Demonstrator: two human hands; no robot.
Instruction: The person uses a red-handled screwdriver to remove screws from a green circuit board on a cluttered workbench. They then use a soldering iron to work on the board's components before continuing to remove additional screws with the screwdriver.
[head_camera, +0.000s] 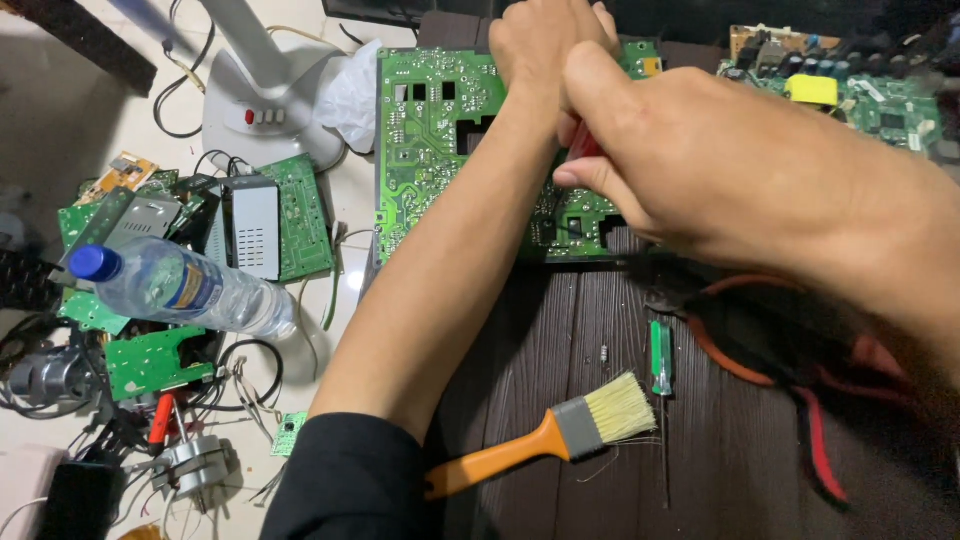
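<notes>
Right hand (700, 170) grip pinched on red-handled tool (583, 145), tip hidden; left hand (545, 45) fisted, contents unclear, pressing green circuit board (430, 120) on dark tabletop (560, 340). Board work mid-step; next move calls for steady board.

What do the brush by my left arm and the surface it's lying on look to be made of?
Paintbrush: the orange handle looks like smooth, glossy plastic, the band a dull grey metal, and the bristles pale straw-coloured fibre, natural or synthetic unclear. Work surface: dark brown planks with a grain pattern and grooves between them; it looks like wood or a wood-look composite, with a matte finish.
</notes>
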